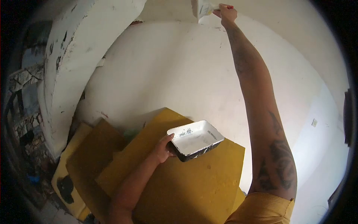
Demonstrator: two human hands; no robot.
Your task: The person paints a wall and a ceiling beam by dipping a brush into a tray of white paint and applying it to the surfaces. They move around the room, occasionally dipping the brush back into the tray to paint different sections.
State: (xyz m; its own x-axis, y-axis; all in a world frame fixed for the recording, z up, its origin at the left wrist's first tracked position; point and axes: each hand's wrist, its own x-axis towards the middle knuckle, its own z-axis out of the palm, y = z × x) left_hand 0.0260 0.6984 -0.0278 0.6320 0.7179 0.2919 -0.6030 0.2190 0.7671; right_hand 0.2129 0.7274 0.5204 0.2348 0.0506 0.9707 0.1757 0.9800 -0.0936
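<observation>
My left hand grips a paint tray by its left end, thumb over the rim and fingers underneath. White paint coats the inside of the tray, with dark patches showing through, and its outside is black. High up, my right hand is closed around the handle of a paintbrush whose wide head points left. The brush overlaps the top of the white wall, near where it meets the surface above. A small red spot shows at the right hand.
Yellow boards lean below the tray, against the wall. At left rises a white pillar with chipped, dark-marked edges, and beyond it stands rough stonework. A small wall plate sits on the right.
</observation>
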